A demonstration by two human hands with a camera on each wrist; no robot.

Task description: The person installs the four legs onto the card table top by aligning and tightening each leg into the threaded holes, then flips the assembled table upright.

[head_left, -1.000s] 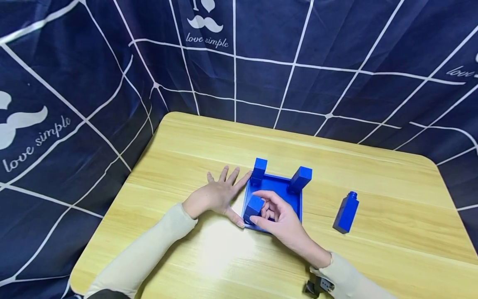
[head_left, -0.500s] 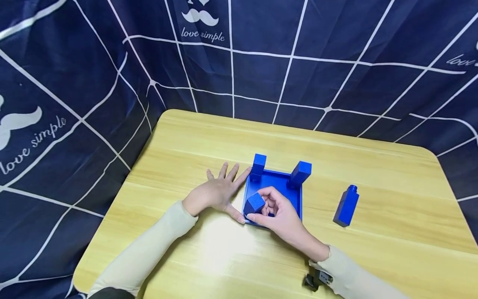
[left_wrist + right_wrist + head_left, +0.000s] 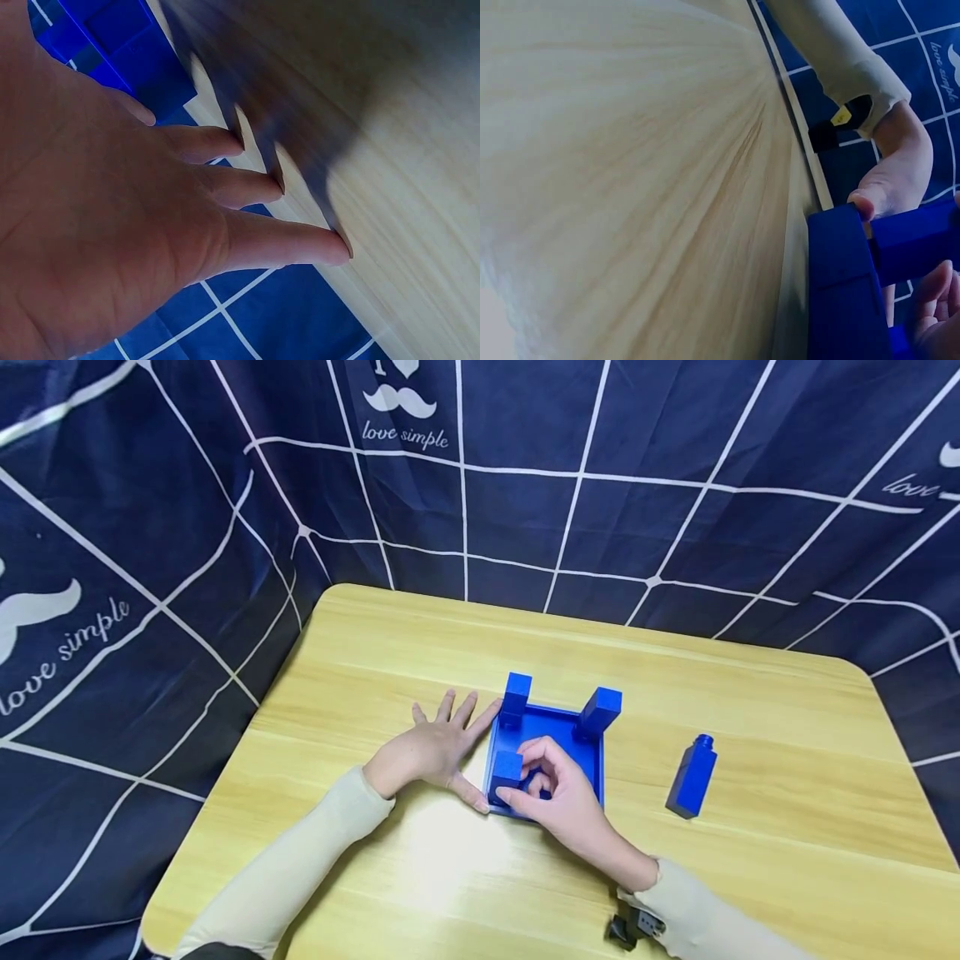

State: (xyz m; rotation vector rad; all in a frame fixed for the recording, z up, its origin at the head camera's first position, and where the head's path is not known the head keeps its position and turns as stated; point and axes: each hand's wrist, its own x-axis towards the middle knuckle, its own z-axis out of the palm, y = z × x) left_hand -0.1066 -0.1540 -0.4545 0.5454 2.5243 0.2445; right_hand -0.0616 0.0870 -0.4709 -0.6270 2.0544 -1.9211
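A shallow blue square panel with a raised rim [image 3: 551, 722] lies on the table. My right hand [image 3: 562, 793] grips a square blue leg [image 3: 507, 770] between thumb and fingers, at the panel's near left corner. In the right wrist view this leg [image 3: 915, 238] stands out from the panel [image 3: 844, 281], its base right at the corner. My left hand [image 3: 431, 752] is spread flat on the table, thumb and index finger along the panel's left side. Two similar legs, one far left [image 3: 517, 693] and one far right [image 3: 602, 710], stand on the panel.
A loose blue leg [image 3: 692, 781] with a threaded end lies on the table [image 3: 787, 760] to the right. A dark blue curtain [image 3: 540, 518] with white lines hangs behind and to the left. A black device [image 3: 636, 927] is strapped at my right wrist.
The leg in my right hand has turned, with its top face now squarer to the panel, and my fingers have shifted around it. My left hand keeps its place beside the panel.
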